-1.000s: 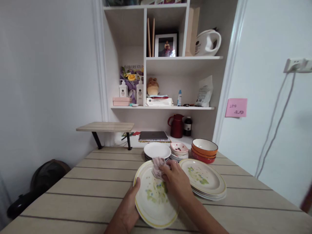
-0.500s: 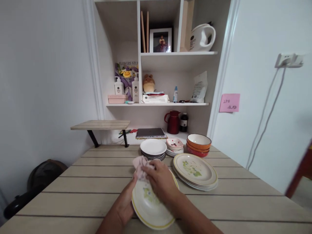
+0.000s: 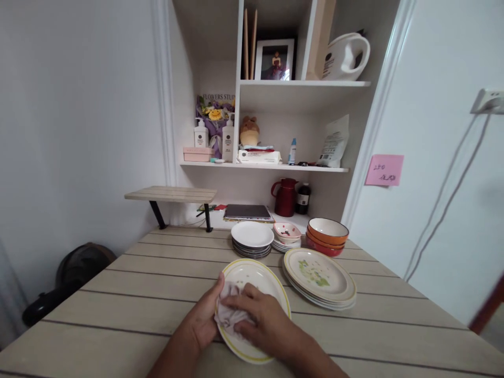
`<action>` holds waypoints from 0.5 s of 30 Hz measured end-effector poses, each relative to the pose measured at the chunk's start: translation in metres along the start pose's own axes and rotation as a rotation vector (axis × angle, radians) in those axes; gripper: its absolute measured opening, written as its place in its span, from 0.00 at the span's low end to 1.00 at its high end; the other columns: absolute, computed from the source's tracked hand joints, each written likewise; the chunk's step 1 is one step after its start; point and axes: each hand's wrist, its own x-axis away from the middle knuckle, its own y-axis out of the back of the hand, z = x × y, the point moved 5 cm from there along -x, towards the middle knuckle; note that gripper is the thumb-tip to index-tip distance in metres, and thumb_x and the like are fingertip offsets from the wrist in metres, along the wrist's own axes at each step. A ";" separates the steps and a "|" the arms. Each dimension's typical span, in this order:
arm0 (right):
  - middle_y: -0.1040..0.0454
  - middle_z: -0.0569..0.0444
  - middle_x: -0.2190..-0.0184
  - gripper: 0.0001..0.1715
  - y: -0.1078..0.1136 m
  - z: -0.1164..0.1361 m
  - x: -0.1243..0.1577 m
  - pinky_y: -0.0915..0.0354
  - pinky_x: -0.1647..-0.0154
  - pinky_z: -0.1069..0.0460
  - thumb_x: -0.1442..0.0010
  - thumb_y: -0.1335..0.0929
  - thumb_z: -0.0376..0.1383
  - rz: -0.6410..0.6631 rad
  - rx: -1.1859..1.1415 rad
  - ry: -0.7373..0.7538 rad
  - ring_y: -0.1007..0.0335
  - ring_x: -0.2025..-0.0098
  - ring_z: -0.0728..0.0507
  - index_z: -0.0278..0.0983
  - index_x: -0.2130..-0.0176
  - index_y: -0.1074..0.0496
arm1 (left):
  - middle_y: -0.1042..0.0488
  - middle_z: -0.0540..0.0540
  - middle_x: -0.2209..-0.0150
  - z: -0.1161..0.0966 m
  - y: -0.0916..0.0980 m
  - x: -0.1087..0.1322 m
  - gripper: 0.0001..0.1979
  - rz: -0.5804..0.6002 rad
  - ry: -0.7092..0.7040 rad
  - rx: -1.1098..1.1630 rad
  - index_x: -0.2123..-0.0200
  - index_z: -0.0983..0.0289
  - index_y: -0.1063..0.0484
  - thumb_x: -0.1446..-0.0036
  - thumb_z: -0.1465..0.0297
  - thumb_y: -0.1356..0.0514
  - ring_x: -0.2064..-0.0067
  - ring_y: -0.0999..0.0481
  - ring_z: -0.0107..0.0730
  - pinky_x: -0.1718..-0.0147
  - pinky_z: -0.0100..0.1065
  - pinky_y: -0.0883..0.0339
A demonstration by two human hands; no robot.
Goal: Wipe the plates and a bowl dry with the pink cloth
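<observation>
A white oval plate (image 3: 271,283) with a yellow rim and a faint green pattern is tilted in front of me. My left hand (image 3: 205,317) grips its left edge, thumb on the face and the other fingers hidden behind. A crumpled pale pink cloth (image 3: 229,313) lies against the left part of the plate's face. My right hand (image 3: 263,320) presses the cloth there with bent fingers. Right of the plate is a stack of similar oval plates (image 3: 338,281), the top one with a green leafy print.
Behind are a stack of round white plates (image 3: 252,234), small square bowls (image 3: 287,231) on small plates, and orange and red bowls (image 3: 328,231). A raised wooden stand (image 3: 173,194) is at the back left. A red jug (image 3: 285,198) stands beneath the shelves.
My right hand and the cloth have moved from the plate's far edge down to its left side, nearer me. My left hand keeps its hold. The camera view has shifted slightly left.
</observation>
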 end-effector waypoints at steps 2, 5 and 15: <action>0.32 0.54 0.52 0.39 0.001 0.001 -0.012 0.39 0.52 0.52 0.44 0.32 0.32 -0.067 0.040 -0.008 0.32 0.53 0.44 0.54 0.37 0.41 | 0.19 0.66 0.58 0.000 0.004 -0.002 0.28 -0.038 -0.033 -0.003 0.45 0.71 0.30 0.40 0.56 0.43 0.55 0.20 0.48 0.50 0.45 0.32; 0.33 0.51 0.49 0.34 0.016 -0.017 -0.024 0.39 0.50 0.51 0.39 0.36 0.32 -0.198 0.164 -0.134 0.33 0.50 0.42 0.52 0.36 0.41 | 0.20 0.66 0.55 0.000 0.004 -0.003 0.28 -0.036 -0.036 0.016 0.42 0.70 0.32 0.39 0.57 0.44 0.52 0.21 0.48 0.46 0.47 0.36; 0.29 0.53 0.61 0.12 0.034 -0.041 0.019 0.39 0.60 0.52 0.47 0.31 0.34 0.043 0.171 -0.220 0.31 0.62 0.44 0.42 0.60 0.22 | 0.24 0.68 0.48 -0.008 0.004 0.002 0.32 0.005 -0.049 0.090 0.37 0.70 0.40 0.37 0.54 0.49 0.43 0.28 0.49 0.40 0.48 0.45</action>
